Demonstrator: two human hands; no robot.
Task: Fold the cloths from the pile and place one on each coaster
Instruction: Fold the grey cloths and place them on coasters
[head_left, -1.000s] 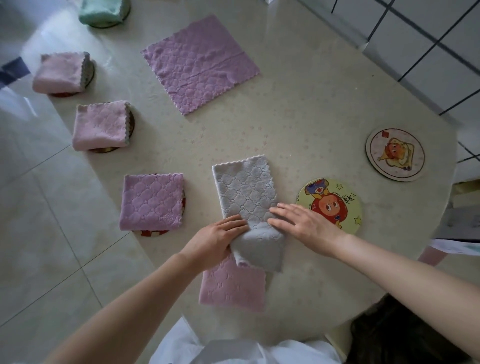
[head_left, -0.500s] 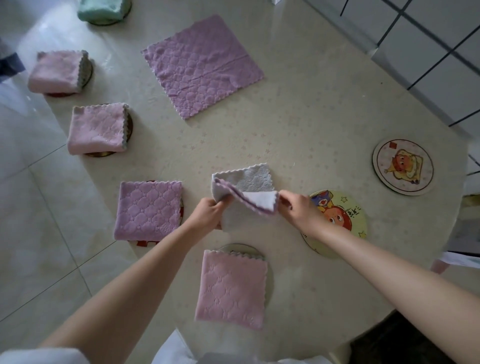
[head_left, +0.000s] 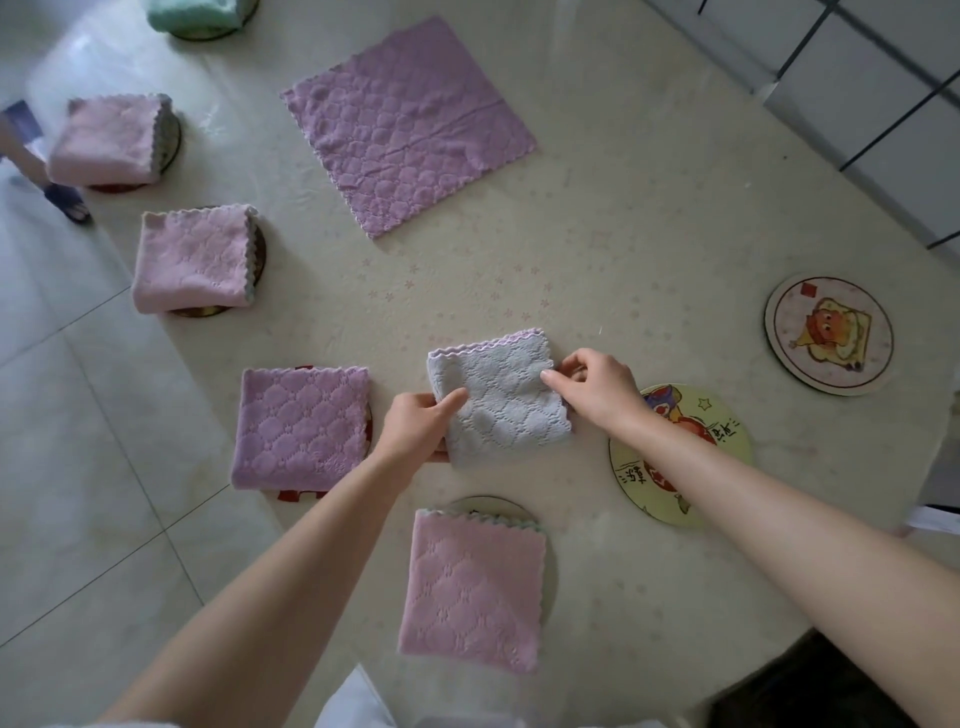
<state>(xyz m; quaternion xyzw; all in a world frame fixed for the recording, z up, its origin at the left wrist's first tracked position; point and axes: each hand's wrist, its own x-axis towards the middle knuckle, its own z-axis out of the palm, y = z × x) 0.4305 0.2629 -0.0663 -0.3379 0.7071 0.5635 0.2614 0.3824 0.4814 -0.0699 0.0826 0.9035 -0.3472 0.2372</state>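
With the fingers of my left hand (head_left: 421, 426) and right hand (head_left: 592, 387) clamped on opposite sides of the folded grey cloth (head_left: 498, 400) near the worktop's (head_left: 623, 234) near edge, I should keep its layers aligned when lifting it onto the adjacent yellow coaster (head_left: 724, 415).

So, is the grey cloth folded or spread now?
Folded: the grey cloth is a small square with doubled scalloped edges along its far side.

I see a pale, glossy tabletop (head_left: 649, 234) speckled with small flowers. Left of the tabletop lies a light tiled floor (head_left: 78, 467), with a dark blue slipper (head_left: 70, 200) on it near the tabletop's far-left edge. Beyond its far-right edge stand white panels (head_left: 883, 78) with dark seams.
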